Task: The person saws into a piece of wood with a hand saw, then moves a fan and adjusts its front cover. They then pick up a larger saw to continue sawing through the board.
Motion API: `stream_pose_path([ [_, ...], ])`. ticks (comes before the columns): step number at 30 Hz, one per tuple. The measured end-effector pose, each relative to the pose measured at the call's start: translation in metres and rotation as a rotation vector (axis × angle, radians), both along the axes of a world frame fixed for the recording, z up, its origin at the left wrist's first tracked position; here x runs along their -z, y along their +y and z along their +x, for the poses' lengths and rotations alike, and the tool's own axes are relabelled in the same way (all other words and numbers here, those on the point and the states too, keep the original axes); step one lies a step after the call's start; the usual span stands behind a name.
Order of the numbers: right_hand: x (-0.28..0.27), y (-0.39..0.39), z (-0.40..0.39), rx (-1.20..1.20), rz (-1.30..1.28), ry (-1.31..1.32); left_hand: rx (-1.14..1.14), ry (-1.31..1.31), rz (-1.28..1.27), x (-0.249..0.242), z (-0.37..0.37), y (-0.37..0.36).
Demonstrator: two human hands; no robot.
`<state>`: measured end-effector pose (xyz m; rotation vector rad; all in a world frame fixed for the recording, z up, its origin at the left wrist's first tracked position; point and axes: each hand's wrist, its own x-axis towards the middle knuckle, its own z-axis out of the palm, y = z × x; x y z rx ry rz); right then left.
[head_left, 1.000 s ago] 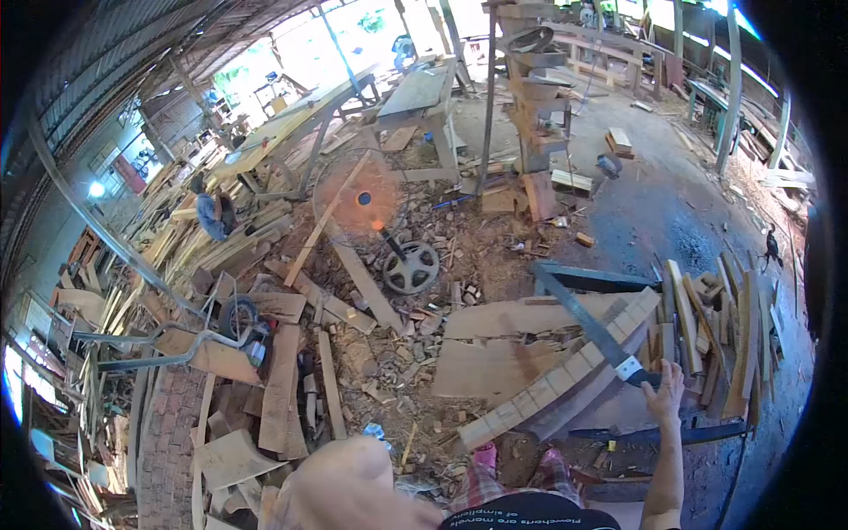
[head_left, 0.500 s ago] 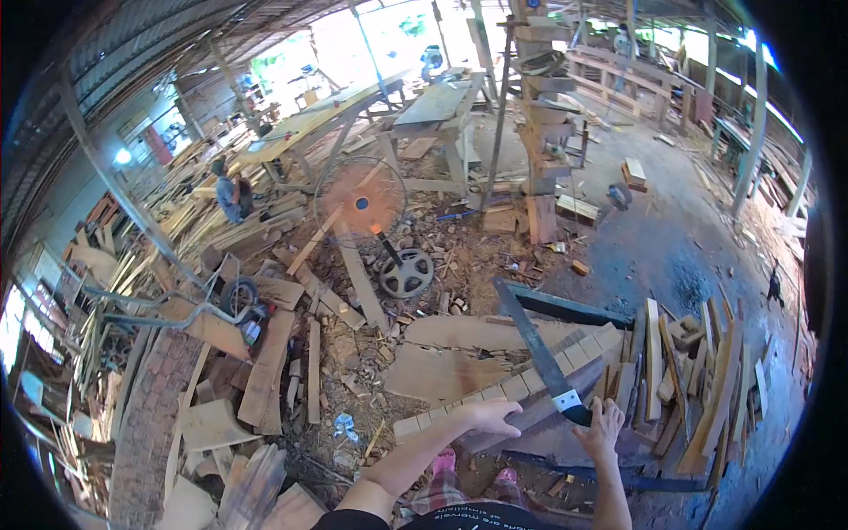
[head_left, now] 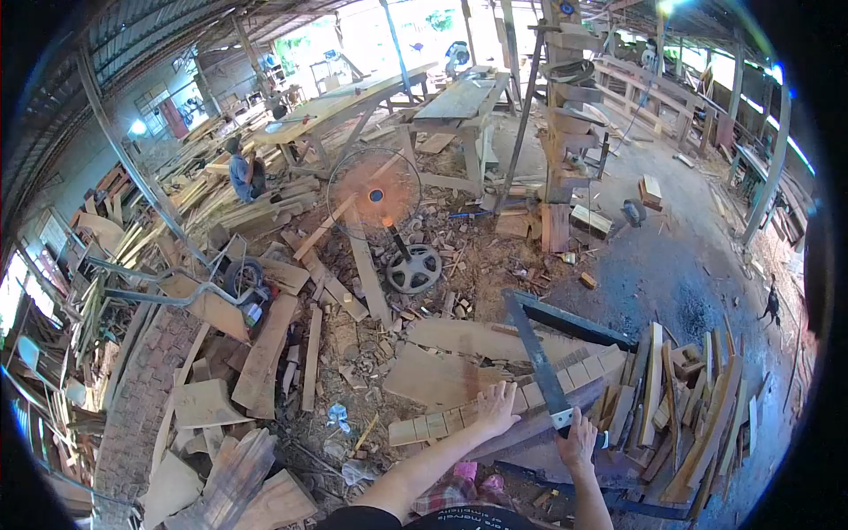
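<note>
My right hand (head_left: 577,443) grips the handle of a long dark hand saw (head_left: 533,359), whose blade runs up and left across a curved wooden piece (head_left: 495,404) marked into blocks. My left hand (head_left: 495,407) lies flat with fingers spread on that curved piece, just left of the blade. The piece rests on a dark frame (head_left: 574,324) above flat boards (head_left: 442,375).
A standing fan (head_left: 374,196) with a round base (head_left: 413,268) stands ahead among scrap wood. A wheelbarrow (head_left: 208,296) is at left, a seated person (head_left: 240,175) beyond. Upright planks (head_left: 689,411) crowd the right; long workbenches (head_left: 459,97) and a stacked post (head_left: 565,106) stand behind.
My left arm came up into view and its hand landed on the curved piece. My right hand with the saw shifted left and down in the view as my head turned.
</note>
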<state>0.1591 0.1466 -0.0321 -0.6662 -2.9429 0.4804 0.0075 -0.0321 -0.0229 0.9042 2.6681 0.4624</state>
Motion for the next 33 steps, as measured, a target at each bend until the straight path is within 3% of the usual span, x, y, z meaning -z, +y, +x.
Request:
stream_pose_path([
  [9, 0.013, -0.007, 0.000, 0.050, -0.072, 0.006, -0.044, -0.042, 0.026, 0.013, 0.006, -0.003],
  [13, 0.012, -0.017, -0.003, 0.088, -0.072, 0.119, -0.047, 0.111, 0.132, 0.024, 0.011, -0.003],
  [15, 0.006, -0.019, -0.007, 0.153, -0.213, 0.110, -0.042, 0.146, 0.148, 0.019, 0.011, -0.004],
  [17, 0.006, -0.022, -0.011, 0.217, -0.218, 0.112, -0.018, 0.026, 0.053, 0.010, 0.009, -0.004],
  [19, 0.006, -0.021, -0.012, 0.281, -0.224, 0.118, -0.024, 0.107, 0.057, 0.015, 0.012, -0.004],
  [21, 0.007, -0.018, -0.012, 0.306, -0.424, 0.203, -0.032, 0.188, 0.059, 0.017, 0.012, -0.003],
  [28, 0.029, 0.003, 0.004, 0.225, -0.579, 0.316, -0.016, 0.100, 0.020, 0.007, 0.010, -0.004],
  [30, 0.039, 0.017, 0.008, 0.207, -0.757, 0.276, -0.007, 0.066, -0.001, -0.001, 0.010, -0.005],
  [31, 0.022, 0.016, 0.005, 0.200, -0.757, 0.274, -0.011, 0.066, -0.011, -0.003, 0.010, -0.004],
  [33, -0.010, 0.018, 0.002, 0.286, -1.168, 0.198, -0.023, 0.068, -0.021, -0.006, 0.011, -0.003],
])
